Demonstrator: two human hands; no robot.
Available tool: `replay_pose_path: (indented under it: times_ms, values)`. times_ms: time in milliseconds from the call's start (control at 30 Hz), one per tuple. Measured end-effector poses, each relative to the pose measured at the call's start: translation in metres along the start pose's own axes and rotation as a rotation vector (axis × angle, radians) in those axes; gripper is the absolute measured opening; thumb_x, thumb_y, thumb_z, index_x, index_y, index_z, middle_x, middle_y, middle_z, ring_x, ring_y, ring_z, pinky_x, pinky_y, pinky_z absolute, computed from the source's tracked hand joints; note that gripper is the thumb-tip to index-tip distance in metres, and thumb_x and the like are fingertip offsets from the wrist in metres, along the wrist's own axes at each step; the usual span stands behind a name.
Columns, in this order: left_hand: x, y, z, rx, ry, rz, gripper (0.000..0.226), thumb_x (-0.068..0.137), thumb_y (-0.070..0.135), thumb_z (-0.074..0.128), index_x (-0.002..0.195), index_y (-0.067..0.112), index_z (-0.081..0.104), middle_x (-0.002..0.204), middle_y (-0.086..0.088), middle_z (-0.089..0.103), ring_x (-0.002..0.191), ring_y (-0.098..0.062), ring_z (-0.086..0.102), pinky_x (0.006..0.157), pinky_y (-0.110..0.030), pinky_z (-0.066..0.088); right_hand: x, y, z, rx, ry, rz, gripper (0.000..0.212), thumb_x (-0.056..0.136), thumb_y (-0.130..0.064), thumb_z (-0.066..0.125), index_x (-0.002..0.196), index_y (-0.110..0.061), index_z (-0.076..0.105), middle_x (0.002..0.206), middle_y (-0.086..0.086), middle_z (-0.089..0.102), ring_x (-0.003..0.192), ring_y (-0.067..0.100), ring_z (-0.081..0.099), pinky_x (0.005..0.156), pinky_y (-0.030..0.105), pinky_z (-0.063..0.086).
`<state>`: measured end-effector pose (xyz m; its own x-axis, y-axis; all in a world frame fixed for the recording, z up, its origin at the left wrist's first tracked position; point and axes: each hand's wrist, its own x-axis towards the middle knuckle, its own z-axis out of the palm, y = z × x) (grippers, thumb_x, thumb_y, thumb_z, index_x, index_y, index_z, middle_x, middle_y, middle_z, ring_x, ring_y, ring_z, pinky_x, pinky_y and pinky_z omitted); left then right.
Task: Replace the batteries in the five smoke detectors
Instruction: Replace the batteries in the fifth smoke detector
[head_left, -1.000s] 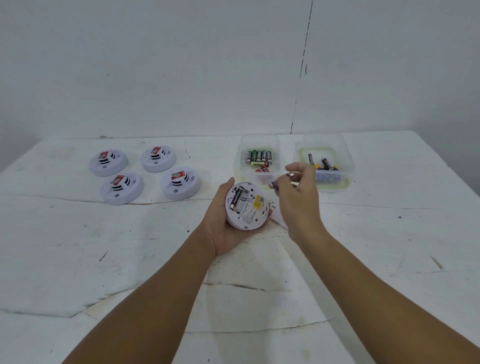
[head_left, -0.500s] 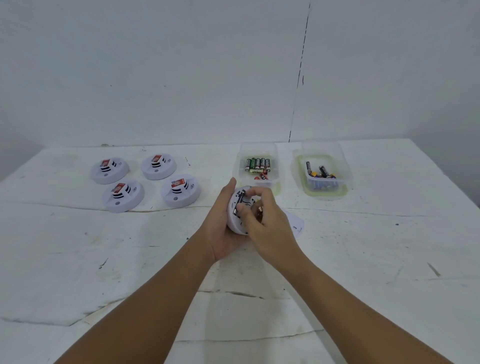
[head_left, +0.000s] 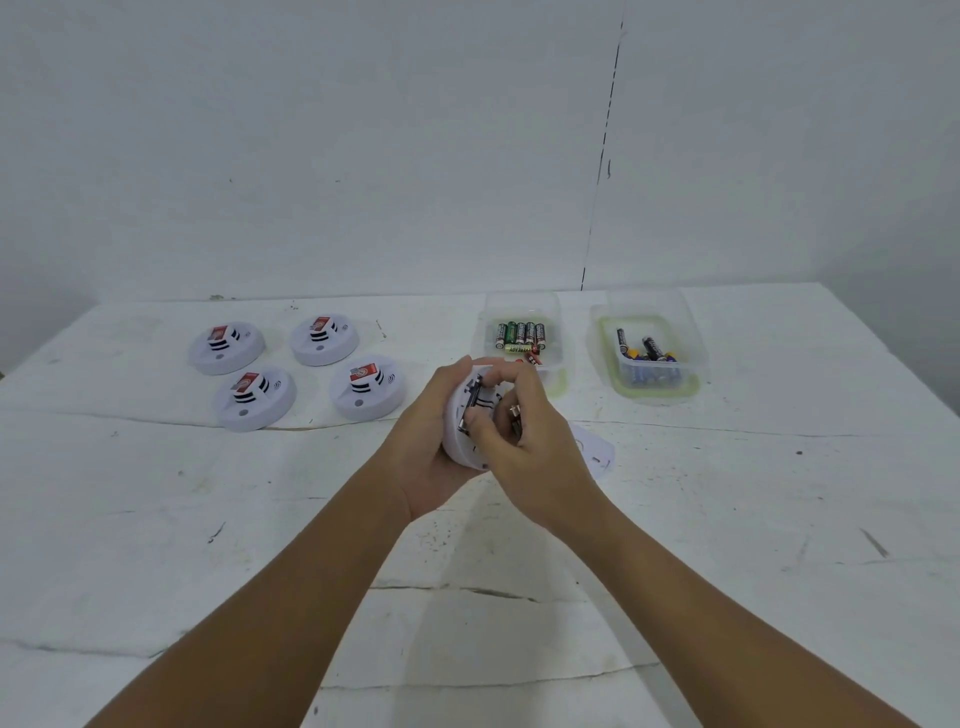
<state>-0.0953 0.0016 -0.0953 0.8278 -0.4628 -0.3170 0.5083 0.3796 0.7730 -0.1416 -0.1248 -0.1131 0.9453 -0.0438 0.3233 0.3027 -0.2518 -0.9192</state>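
My left hand (head_left: 428, 447) grips a white smoke detector (head_left: 457, 434) above the table's middle, its open back turned up and to the right. A battery (head_left: 474, 396) lies in the detector's compartment. My right hand (head_left: 535, 452) covers most of the back, with thumb and forefinger pinching at the ends of that battery. Metal battery tips (head_left: 514, 415) show between its curled fingers. How many batteries it holds I cannot tell.
Four more smoke detectors (head_left: 368, 392) sit face up at the back left. A clear tub with green batteries (head_left: 519, 335) and a green-rimmed tub (head_left: 688, 387) with dark batteries stand behind my hands. A flat white cover (head_left: 597, 452) lies on the table right of my right hand.
My right hand came back from near the tubs onto the detector's back. Its fingers have closed over the battery compartment. My left hand kept hold of the detector.
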Motion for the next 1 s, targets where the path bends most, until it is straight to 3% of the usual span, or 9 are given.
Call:
replay_pose_path:
  times_ms: [100,200,367,533,733,867,1000]
  values:
    - [0.001,-0.004,-0.002,-0.051,0.016,-0.014,0.04,0.103,0.047,0.051,0.092,0.021,0.079,0.091,-0.006,0.073,0.082,-0.018,0.071,0.078,-0.034,0.051,0.003,-0.001,0.002,-0.073,-0.027,-0.014,0.025,0.098,-0.017,0.063,0.117,-0.03,0.052,0.069,-0.03,0.052,0.064,0.003,0.049,0.062,0.014,0.038]
    - [0.0,-0.003,-0.006,-0.093,0.025,-0.031,0.046,0.102,0.048,0.05,0.085,0.018,0.08,0.085,-0.006,0.073,0.076,-0.018,0.073,0.071,-0.031,0.057,0.005,0.001,0.006,-0.174,-0.056,-0.023,0.027,0.097,-0.024,0.066,0.12,-0.029,0.052,0.072,-0.028,0.053,0.066,0.004,0.05,0.063,0.014,0.038]
    - [0.001,0.007,-0.018,-0.072,0.059,-0.066,0.048,0.101,0.056,0.05,0.108,0.016,0.074,0.104,-0.01,0.075,0.091,-0.024,0.073,0.083,-0.04,0.056,0.012,0.003,0.009,-0.455,-0.005,-0.185,0.03,0.096,-0.035,0.072,0.122,-0.019,0.07,0.077,-0.007,0.056,0.075,0.004,0.051,0.068,0.014,0.037]
    - [0.003,0.021,-0.029,0.183,0.08,-0.081,0.052,0.1,0.062,0.05,0.112,0.018,0.075,0.113,-0.011,0.076,0.1,-0.026,0.073,0.096,-0.05,0.056,0.017,-0.005,0.012,-0.574,0.023,-0.216,0.046,0.092,-0.057,0.056,0.104,-0.017,0.077,0.074,-0.002,0.06,0.074,0.014,0.057,0.067,0.034,0.049]
    - [0.003,0.022,-0.029,0.391,0.066,-0.105,0.058,0.098,0.069,0.045,0.094,0.021,0.078,0.109,-0.011,0.076,0.1,-0.027,0.072,0.098,-0.051,0.055,0.009,-0.007,0.02,-0.55,0.072,-0.124,0.027,0.088,-0.043,0.07,0.082,-0.017,0.067,0.069,-0.003,0.058,0.068,0.013,0.055,0.062,0.035,0.047]
    - [0.003,0.02,-0.028,0.369,0.105,-0.107,0.057,0.101,0.065,0.045,0.087,0.022,0.081,0.105,-0.009,0.078,0.095,-0.026,0.074,0.09,-0.05,0.059,0.013,-0.012,0.022,-0.539,0.057,-0.047,0.026,0.086,-0.035,0.077,0.086,-0.012,0.066,0.073,-0.002,0.059,0.073,0.014,0.056,0.066,0.03,0.045]
    - [0.003,0.022,-0.025,0.328,0.131,-0.092,0.055,0.102,0.063,0.045,0.09,0.021,0.079,0.1,-0.009,0.078,0.091,-0.025,0.074,0.082,-0.046,0.058,0.017,-0.015,0.02,-0.492,0.048,-0.063,0.023,0.083,-0.03,0.079,0.084,-0.016,0.061,0.068,-0.007,0.053,0.064,0.01,0.049,0.058,0.024,0.041]
